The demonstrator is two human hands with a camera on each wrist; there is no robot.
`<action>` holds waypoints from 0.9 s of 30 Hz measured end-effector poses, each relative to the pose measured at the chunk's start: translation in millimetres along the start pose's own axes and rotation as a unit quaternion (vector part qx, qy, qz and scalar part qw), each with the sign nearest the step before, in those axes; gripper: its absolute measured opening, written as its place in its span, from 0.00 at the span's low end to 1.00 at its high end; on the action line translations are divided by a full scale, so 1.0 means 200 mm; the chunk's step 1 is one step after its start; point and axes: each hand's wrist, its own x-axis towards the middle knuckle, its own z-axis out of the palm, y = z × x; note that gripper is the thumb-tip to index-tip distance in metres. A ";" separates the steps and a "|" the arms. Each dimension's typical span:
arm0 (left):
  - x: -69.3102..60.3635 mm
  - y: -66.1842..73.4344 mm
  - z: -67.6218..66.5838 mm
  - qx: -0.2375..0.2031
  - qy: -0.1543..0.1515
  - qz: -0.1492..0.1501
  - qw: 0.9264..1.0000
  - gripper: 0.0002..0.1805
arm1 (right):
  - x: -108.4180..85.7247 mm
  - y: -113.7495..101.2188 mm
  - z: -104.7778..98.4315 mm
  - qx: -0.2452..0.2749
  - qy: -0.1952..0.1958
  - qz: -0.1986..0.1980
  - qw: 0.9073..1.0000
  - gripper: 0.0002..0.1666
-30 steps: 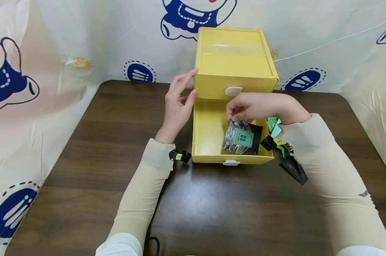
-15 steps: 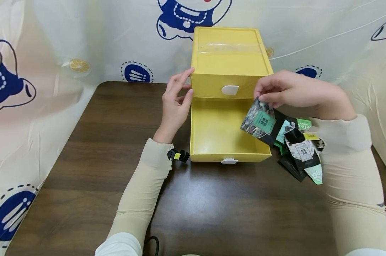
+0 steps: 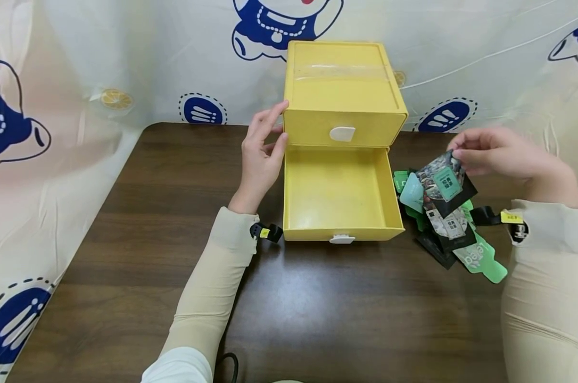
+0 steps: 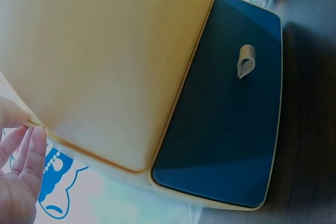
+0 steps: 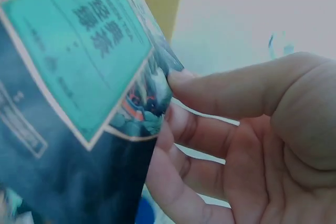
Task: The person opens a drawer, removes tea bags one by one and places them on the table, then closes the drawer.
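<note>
My right hand (image 3: pixel 514 154) pinches a dark tea sachet (image 3: pixel 447 183) with a teal label by its upper corner, thumb against fingers. It hangs over a pile of packets (image 3: pixel 449 226) on the table, right of the yellow drawer box (image 3: pixel 345 80). In the right wrist view, the sachet (image 5: pixel 79 56) fills the left side, with the thumb (image 5: pixel 226 93) on its edge. My left hand (image 3: pixel 262 157) touches the box's left side with extended fingers; in the left wrist view, its fingertips meet the box's edge. The lower drawer (image 3: pixel 341 234) is pulled out, its yellow floor showing.
The upper drawer's white tab (image 3: pixel 342 133) faces me above the pulled-out lower one. A green packet (image 3: pixel 485 260) sticks out from the pile toward me. A printed curtain (image 3: pixel 140 53) hangs behind the brown table (image 3: pixel 174 186). A black cable (image 3: pixel 233 367) lies near the front.
My right hand has lifted the sachet out of the lower drawer and carried it right, over the pile. The left hand stays against the box.
</note>
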 end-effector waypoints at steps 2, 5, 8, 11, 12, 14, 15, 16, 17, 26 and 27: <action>0.00 0.00 0.00 0.003 0.000 0.000 1.000 0.24 | 0.00 0.10 0.01 0.028 0.008 0.026 0.999 0.07; -0.01 -0.01 -0.01 0.006 -0.001 0.000 1.000 0.24 | 0.00 0.22 0.03 0.080 0.026 0.074 0.994 0.11; -0.01 -0.02 -0.01 0.007 -0.001 -0.003 1.000 0.24 | 0.01 0.31 0.07 0.143 0.035 0.115 0.982 0.16; -0.02 -0.02 -0.01 0.007 -0.001 -0.005 1.000 0.25 | 0.03 0.36 0.12 0.193 0.032 0.146 0.970 0.16; -0.02 -0.02 -0.01 0.005 -0.002 -0.006 1.000 0.24 | 0.04 0.37 0.13 0.207 0.028 0.156 0.965 0.16; -0.03 -0.02 0.00 0.003 -0.002 -0.005 1.000 0.24 | 0.06 0.39 0.15 0.224 0.023 0.172 0.959 0.14; -0.03 -0.02 0.00 0.003 -0.002 -0.004 1.000 0.24 | 0.07 0.39 0.16 0.229 0.020 0.178 0.957 0.13; -0.03 -0.02 0.00 0.003 -0.001 -0.003 1.000 0.24 | 0.08 0.40 0.17 0.231 0.018 0.182 0.956 0.12; -0.03 -0.02 0.00 0.002 -0.001 -0.002 1.000 0.24 | 0.08 0.40 0.17 0.224 0.018 0.186 0.956 0.09; -0.01 0.00 0.00 -0.001 0.000 0.001 1.000 0.24 | 0.07 0.38 0.20 0.131 0.063 0.177 0.973 0.15; -0.01 -0.01 0.00 -0.001 0.000 0.001 1.000 0.24 | 0.06 0.37 0.20 0.127 0.067 0.173 0.974 0.15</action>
